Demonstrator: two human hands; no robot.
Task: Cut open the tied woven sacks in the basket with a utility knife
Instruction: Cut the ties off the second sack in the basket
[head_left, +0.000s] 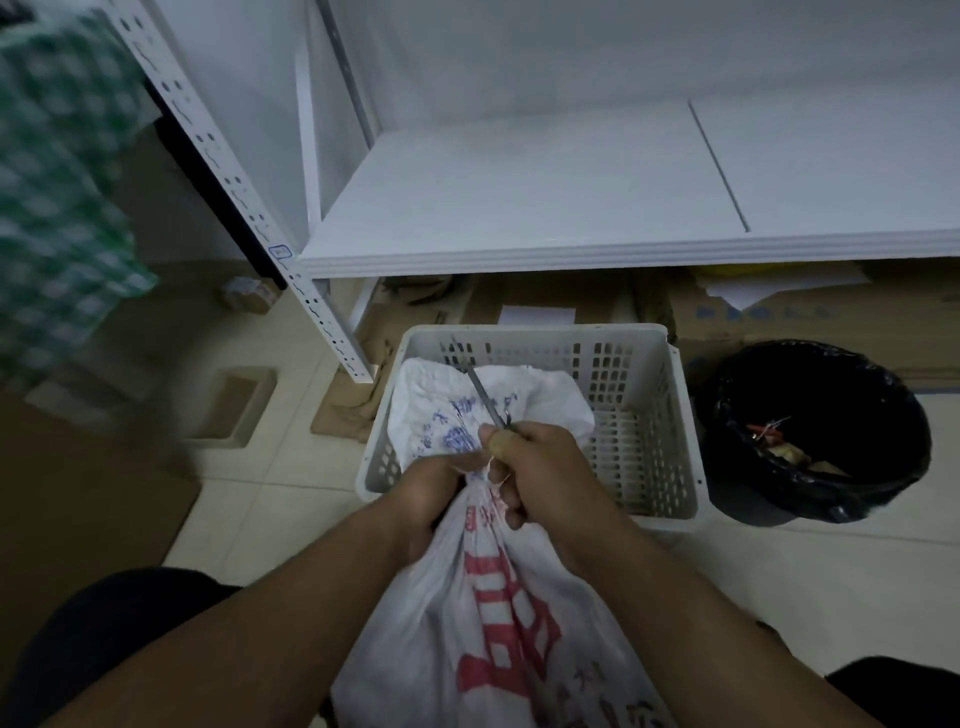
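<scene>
A white woven sack with red printing (498, 613) is held at the lower centre of the frame, its gathered neck gripped between both hands just in front of the near rim of a white perforated plastic basket (644, 415). The left hand (426, 504) is clenched around the left side of the neck. The right hand (540, 467) is closed on the handle of a utility knife with a thin metal blade (485, 397); the blade points up and to the left, over the basket. A pale string (491, 470) is seen at the neck between the two hands. A second white sack with blue printing (457, 415) lies inside the basket, in its left half. Two sacks, one knife and one basket are counted. A black-lined round bin (821, 431) stands just right of the basket, below a white metal shelf (519, 208).
</scene>
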